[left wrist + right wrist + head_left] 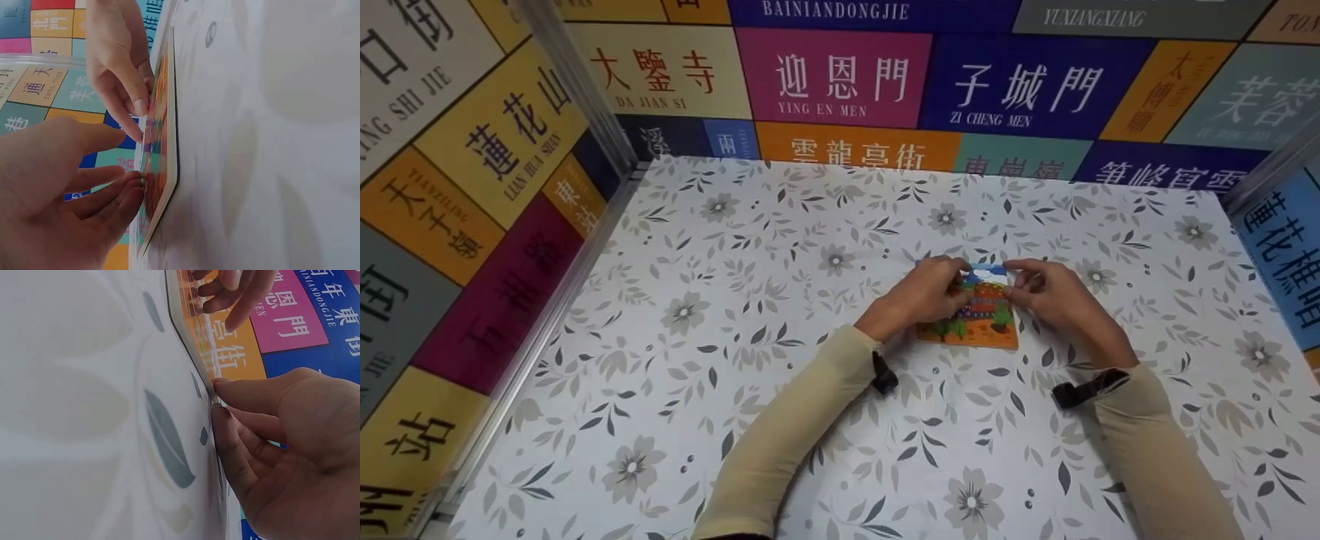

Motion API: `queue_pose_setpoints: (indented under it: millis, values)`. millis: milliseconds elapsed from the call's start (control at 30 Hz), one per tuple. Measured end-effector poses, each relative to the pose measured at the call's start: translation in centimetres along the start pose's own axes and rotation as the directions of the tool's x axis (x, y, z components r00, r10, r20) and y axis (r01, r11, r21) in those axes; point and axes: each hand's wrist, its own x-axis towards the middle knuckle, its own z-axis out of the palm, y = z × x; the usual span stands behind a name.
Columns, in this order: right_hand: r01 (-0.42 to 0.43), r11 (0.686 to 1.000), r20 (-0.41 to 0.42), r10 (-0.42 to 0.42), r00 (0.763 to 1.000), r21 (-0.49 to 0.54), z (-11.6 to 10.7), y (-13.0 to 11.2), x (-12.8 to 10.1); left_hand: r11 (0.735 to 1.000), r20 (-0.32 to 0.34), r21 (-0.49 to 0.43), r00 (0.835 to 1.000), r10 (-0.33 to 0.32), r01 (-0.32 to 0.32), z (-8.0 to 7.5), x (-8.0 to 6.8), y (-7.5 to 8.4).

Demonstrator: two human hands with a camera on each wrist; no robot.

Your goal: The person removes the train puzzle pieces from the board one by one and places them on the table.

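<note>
Far left, beside you: a slanting wall of yellow, orange, grey and maroon rectangles with Chinese characters and Latin lettering (pixel 442 277). Next, a flat tabletop covered in white, printed with grey flowers and leaves (pixel 607 360); behind it runs a back wall in similar coloured blocks (pixel 840 75).

Your left arm reaches in from the near edge in a long beige sleeve (pixel 791 427), a small black device (pixel 885 375) at its wrist. Your left hand (pixel 926 292) lies over the left part of the board, fingers gently bent and loose, not wrapped round it; left wrist view puts the fingertips at its face, thumb held apart.

Middle, slightly right: a thin, square-looking board with a pale edge and a glossy picture in orange, red, green and blue (pixel 979 326). It lies flat on the tabletop between your hands, green plants and orange ground toward your side, blue and white at the far side.

Your right hand (pixel 1046 292) is at the board's right edge, thumb and forefinger tips beside it, other fingers bent; cannot tell whether you pinch the edge or only touch it. Another black device (pixel 1076 391) and beige sleeve (pixel 1162 450) follow. Far right: a blue-panelled wall (pixel 1279 247).
</note>
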Motion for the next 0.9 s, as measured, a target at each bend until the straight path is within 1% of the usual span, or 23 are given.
queue_pose_setpoints:
  millis: [100, 333, 500, 667, 800, 900]
  values:
    - [0.026, 1.000, -0.017, -0.026, 1.000, -0.005, 0.1, 0.1, 0.0, 1.000, -0.015, 0.003, 1.000, -0.023, 0.023, 0.3, 0.4, 0.0]
    - [0.023, 1.000, -0.022, -0.024, 0.999, -0.010, 0.2, 0.3, 0.1, 0.995, -0.010, 0.044, 0.996, -0.085, 0.086, 0.8, 1.2, 0.5]
    - [0.013, 1.000, -0.013, -0.013, 1.000, -0.009, 0.2, 0.4, 0.1, 0.991, -0.017, 0.089, 0.995, -0.101, 0.103, 1.2, 1.5, 1.0]
    - [0.007, 1.000, -0.012, -0.007, 1.000, 0.002, 0.2, 0.4, 0.2, 0.989, -0.034, 0.096, 0.993, -0.112, 0.115, 1.4, 1.8, 1.2]
    - [-0.002, 1.000, -0.008, 0.003, 1.000, 0.015, 0.2, 0.3, 0.2, 0.984, -0.017, 0.101, 0.989, -0.148, 0.149, 1.5, 2.0, 1.5]
    - [-0.005, 1.000, -0.002, 0.005, 1.000, 0.027, 0.3, 0.3, 0.2, 0.974, 0.003, 0.136, 0.983, -0.183, 0.181, 1.4, 2.3, 1.8]
